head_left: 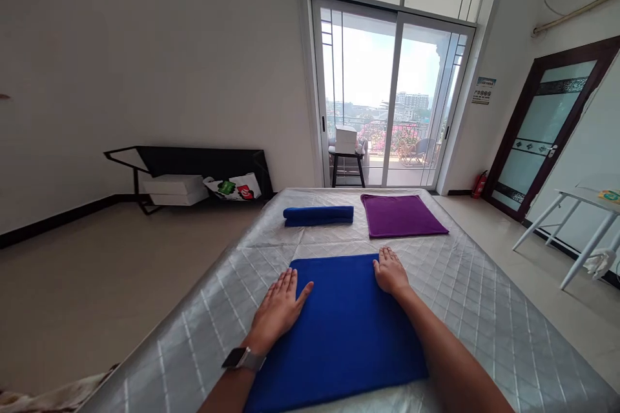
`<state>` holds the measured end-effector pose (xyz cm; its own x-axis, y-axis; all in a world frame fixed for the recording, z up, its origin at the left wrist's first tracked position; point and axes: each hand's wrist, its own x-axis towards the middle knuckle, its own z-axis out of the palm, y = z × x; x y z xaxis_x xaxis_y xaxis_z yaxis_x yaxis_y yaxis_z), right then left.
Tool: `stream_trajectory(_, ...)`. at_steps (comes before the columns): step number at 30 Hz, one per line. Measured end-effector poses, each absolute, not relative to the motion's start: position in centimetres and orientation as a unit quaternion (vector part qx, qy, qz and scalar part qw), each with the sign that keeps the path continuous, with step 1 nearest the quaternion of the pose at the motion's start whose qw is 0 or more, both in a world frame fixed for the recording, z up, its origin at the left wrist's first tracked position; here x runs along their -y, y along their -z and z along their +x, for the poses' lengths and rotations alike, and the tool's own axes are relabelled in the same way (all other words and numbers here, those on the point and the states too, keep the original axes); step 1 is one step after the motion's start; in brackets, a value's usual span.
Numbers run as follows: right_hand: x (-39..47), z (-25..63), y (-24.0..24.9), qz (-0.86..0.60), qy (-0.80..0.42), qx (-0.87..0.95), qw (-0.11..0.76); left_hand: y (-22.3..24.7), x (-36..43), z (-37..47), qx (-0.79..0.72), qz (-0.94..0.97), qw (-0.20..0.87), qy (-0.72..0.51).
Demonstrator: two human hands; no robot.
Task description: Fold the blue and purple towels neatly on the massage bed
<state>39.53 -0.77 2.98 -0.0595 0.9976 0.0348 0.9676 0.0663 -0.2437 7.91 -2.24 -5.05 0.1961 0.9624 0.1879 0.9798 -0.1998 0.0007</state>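
Observation:
A blue folded cloth [341,329] lies flat in front of me on a silver quilted mattress [465,290]. My left hand [281,306] rests flat along the cloth's left edge near its far corner, thumb spread over the fabric. At the far right corner, my right hand [389,271] lies flat with fingers stretched forward. Neither hand grips anything. Beyond them sits a rolled blue cloth [318,216], and to its right a purple folded cloth [404,215] is spread flat.
Left of the mattress, a black frame [208,161] stands against the wall with white boxes [174,189] and a printed bag [235,187]. Behind the mattress are sliding glass doors [393,97] and a stool [347,164]. A white table [588,200] and fire extinguisher [479,185] stand right.

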Motion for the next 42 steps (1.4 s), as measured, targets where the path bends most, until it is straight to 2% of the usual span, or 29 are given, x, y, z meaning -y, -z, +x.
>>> stream_trajectory(4,0.8,39.3,-2.9,-0.680,-0.091,0.720,0.108,4.2,1.6,5.6,0.708,-0.694,0.070,0.107)
stream_trajectory(7,0.7,39.2,-2.9,-0.680,-0.102,0.715,0.124,2.7,1.6,6.9,0.700,-0.697,0.084,0.128)
stream_trajectory(13,0.6,39.3,-2.6,-0.682,-0.102,0.712,0.129,0.0,0.9,19.2,0.500,-0.854,0.052,0.131)
stream_trajectory(16,0.4,39.5,-2.2,-0.672,-0.093,0.724,0.122,0.0,0.1,24.9,0.464,-0.875,0.027,0.134)
stream_trajectory(19,0.3,39.6,-2.0,-0.668,-0.090,0.729,0.120,0.8,-0.7,26.9,0.464,-0.877,0.023,0.122)
stream_trajectory(23,0.3,39.4,-2.2,-0.677,-0.093,0.719,0.126,1.8,-1.2,24.1,0.500,-0.857,0.026,0.121)
stream_trajectory(32,0.5,39.2,-2.7,-0.685,-0.102,0.711,0.119,2.5,-0.9,10.4,0.628,-0.776,0.037,0.047)
stream_trajectory(42,0.6,39.4,-3.3,-0.688,-0.106,0.711,0.101,2.0,-0.3,11.2,0.656,-0.750,0.029,0.076)
